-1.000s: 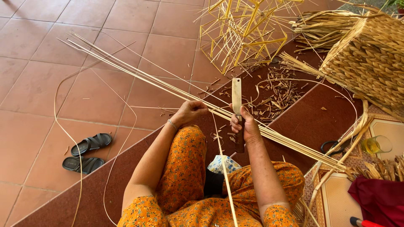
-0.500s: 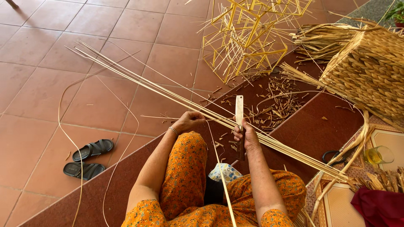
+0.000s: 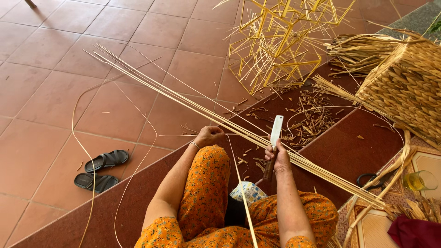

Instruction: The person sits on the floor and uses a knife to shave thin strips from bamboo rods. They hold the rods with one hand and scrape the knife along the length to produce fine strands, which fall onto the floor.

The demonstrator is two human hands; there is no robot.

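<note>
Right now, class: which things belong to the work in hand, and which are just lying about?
In use:
left hand
right hand
knife
thin strip
bundle of long strips

Lying about:
sandals
woven basket
yellow frame
glass
scissors

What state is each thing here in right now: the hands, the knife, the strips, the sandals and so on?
Left hand: closed on a thin strip.
Right hand: gripping the knife.
Knife: blade upright, against the strips.
Bundle of bamboo strips: lying slantwise across the floor and lap.
Yellow frame: unfinished, open lattice, on the tiles.
Woven basket: part woven, loose ends sticking out.
Sandals: off, side by side.
Glass: holds yellowish liquid.
</note>
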